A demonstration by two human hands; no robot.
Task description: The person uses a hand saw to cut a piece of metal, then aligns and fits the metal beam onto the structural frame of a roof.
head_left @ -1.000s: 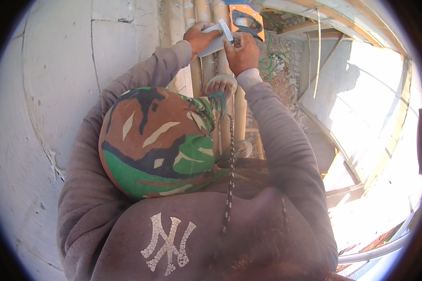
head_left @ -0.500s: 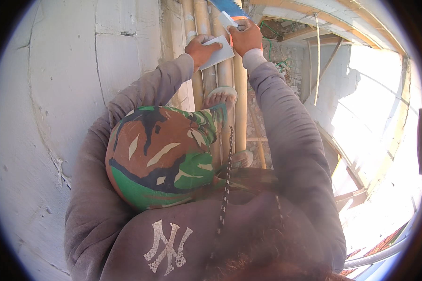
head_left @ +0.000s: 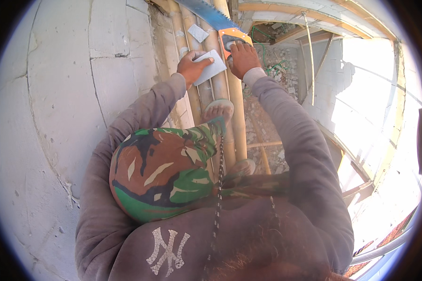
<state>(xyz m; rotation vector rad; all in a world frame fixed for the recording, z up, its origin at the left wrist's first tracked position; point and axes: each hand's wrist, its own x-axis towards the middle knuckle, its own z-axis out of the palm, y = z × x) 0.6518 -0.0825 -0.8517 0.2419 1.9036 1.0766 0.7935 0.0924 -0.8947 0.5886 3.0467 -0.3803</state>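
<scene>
My left hand (head_left: 191, 69) is closed on a flat light-grey block piece (head_left: 214, 68), thumb on its upper face, just above the bamboo poles. To its right, my right hand (head_left: 244, 60) is wrapped round the orange and black handle of a handsaw (head_left: 237, 35). The saw's blue toothed blade reaches to the upper left, across the poles. Between the blade and my left hand, a smaller grey offcut (head_left: 198, 33) lies on the poles, touched by neither hand.
Several bamboo poles (head_left: 239, 117) run lengthwise under my sandalled feet (head_left: 219, 110). A grey block wall (head_left: 63, 93) rises close on the left. Rubble (head_left: 267, 124) lies below, right of the poles. A thin upright stick (head_left: 309, 61) and timber framing stand farther right.
My right hand has let go of the small offcut, now lying on the poles, and taken the saw's handle. The saw shows farther into view. My left hand still holds its block piece.
</scene>
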